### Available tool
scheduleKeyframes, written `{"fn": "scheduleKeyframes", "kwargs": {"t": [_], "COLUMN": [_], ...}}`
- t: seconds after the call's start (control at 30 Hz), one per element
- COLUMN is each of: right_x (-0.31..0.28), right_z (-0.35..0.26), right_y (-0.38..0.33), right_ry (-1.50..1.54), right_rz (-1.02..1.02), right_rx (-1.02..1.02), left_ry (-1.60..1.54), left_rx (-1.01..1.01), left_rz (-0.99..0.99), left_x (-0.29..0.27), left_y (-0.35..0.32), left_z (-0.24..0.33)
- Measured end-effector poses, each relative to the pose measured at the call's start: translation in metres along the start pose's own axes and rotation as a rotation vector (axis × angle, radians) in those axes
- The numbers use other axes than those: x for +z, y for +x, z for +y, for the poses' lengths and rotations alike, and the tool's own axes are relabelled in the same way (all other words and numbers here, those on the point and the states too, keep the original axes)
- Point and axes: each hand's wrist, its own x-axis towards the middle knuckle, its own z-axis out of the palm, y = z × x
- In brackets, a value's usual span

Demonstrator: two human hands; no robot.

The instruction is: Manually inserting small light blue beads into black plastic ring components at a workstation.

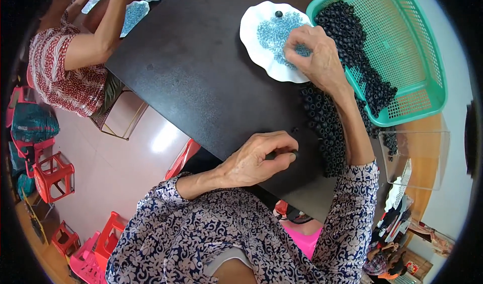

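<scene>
My left hand [259,158] is curled above the dark table [196,57]. Its thumb and forefinger pinch a small black round part [295,154], mostly covered by the fingertips. Farther off, my right hand [322,57] reaches over a white scalloped plate [251,37]. That plate bears many tiny clear bluish pieces [274,34] and one black round part [278,14]. The right thumb and fingers are drawn together at the pieces; whatever they hold cannot be made out. A pile of black ring-like parts [329,143] lies beside my right forearm.
A green mesh basket [415,52] with more black parts [347,32] stands at the right. Below it is a clear plastic box [422,158]. Across the table at left sits a co-worker in a red patterned shirt [65,77]. Red stools [53,175] stand on the floor.
</scene>
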Motion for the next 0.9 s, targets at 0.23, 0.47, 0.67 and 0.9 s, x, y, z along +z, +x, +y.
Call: {"fn": "scheduleKeyframes", "kwargs": {"t": [0.23,0.47,0.67,0.9], "right_x": [0.014,0.012,0.014,0.004], "right_z": [-0.009,-0.008,-0.004,-0.003], "right_y": [0.011,0.011,0.013,0.0], "right_ry": [-0.079,-0.176,-0.244,0.01], "right_rz": [-0.023,-0.027,-0.078,0.029], "right_rx": [-0.083,-0.069,-0.151,0.0], "left_ry": [-0.005,-0.014,-0.008,-0.009], "left_rx": [0.01,0.021,0.019,-0.013], "left_rz": [0.008,-0.001,0.008,0.009], "left_x": [0.0,0.0,0.001,0.005], "left_y": [-0.004,-0.004,0.0,0.001], "left_z": [-0.004,-0.001,-0.004,-0.004]}}
